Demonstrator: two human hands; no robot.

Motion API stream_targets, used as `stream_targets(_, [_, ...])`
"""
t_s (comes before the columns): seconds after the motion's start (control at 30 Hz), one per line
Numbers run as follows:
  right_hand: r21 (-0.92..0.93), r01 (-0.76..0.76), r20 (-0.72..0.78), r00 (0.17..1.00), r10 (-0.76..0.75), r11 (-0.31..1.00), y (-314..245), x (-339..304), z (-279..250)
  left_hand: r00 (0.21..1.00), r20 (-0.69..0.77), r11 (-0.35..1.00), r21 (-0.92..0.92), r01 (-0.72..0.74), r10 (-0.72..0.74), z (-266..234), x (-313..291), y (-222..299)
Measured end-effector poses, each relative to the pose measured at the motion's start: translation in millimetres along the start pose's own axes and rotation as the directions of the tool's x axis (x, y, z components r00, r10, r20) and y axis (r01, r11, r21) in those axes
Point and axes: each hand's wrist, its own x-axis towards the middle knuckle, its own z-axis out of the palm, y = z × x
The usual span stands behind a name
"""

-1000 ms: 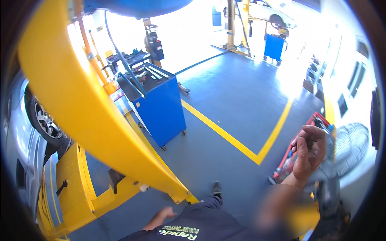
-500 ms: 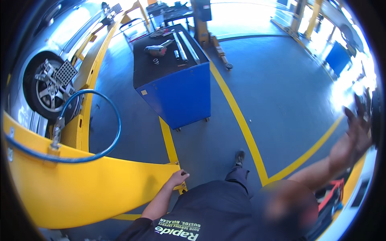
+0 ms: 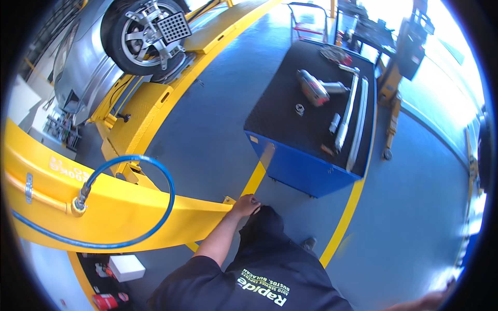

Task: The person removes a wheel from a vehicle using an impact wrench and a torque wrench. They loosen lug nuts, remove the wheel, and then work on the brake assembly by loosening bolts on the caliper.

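As the view swings left, the blue metal cabinet (image 3: 311, 167) looms larger, the silver-and-red impact wrench (image 3: 313, 89) on top nearer but untouched. Left hand (image 3: 247, 205) loosely closed, apparently empty, beside the yellow steel beam (image 3: 192, 218)'s tip; right hand (image 3: 437, 299) dropped to the lower-right rim, grip unreadable.

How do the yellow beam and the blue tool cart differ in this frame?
The yellow beam is long and tapering; the blue tool cart is boxy with a dark top.
The beam has a looped blue hose attached; the cart has metal tools lying on it.
The beam's narrow end is near the left hand; the cart stands farther ahead.
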Motion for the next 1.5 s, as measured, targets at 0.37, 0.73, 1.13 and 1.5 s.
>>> stream_targets(0.37, [0.192,-0.306,0.929,0.363,-0.072,0.932,-263,-272,306,0.941,-0.044,0.799,0.516,0.309,-0.336,-66,248,-236])
stream_targets(0.73, [0.452,-0.020,0.850,0.311,-0.424,0.892,-422,-257,540,0.944,-0.177,0.954,0.065,0.293,-0.278,-352,350,-241])
stream_targets(1.13, [0.682,0.182,0.707,-0.411,-0.575,0.709,-696,-363,817,0.409,-0.907,0.967,-0.190,-0.171,-0.105,-828,429,-209])
stream_targets(1.5, [0.713,-0.083,0.669,-0.215,-0.711,0.696,-875,-446,1071,-0.082,-0.956,0.958,-0.285,0.016,-0.283,-974,529,-189])
